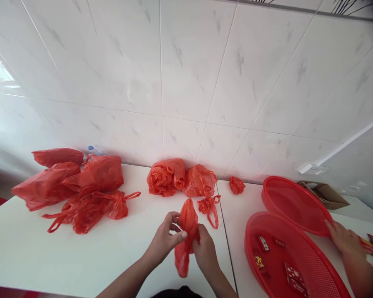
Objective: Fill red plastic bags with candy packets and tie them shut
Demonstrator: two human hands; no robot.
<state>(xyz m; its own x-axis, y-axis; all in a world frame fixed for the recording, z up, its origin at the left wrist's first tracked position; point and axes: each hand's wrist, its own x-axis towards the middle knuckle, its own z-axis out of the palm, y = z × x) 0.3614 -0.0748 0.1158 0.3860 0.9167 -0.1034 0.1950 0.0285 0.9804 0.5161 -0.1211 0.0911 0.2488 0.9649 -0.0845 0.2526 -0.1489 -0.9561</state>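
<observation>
A crumpled red plastic bag is held upright between my two hands over the white table. My left hand grips its left side, with curled fingers at the edge and the thumb across the front. My right hand is closed on the right side of the bag, and its fingertips are partly hidden behind the plastic. Just beyond my right hand lies a small knotted red bag with a looped handle. Farther back, a rolled red bag bundle and a fuller red bag sit against the tiled wall.
Several filled red bags crowd the left, with a bottle behind. A crumpled bag lies right of centre. At right are a red basket holding small packets, another basket, a cardboard box and another person's hand.
</observation>
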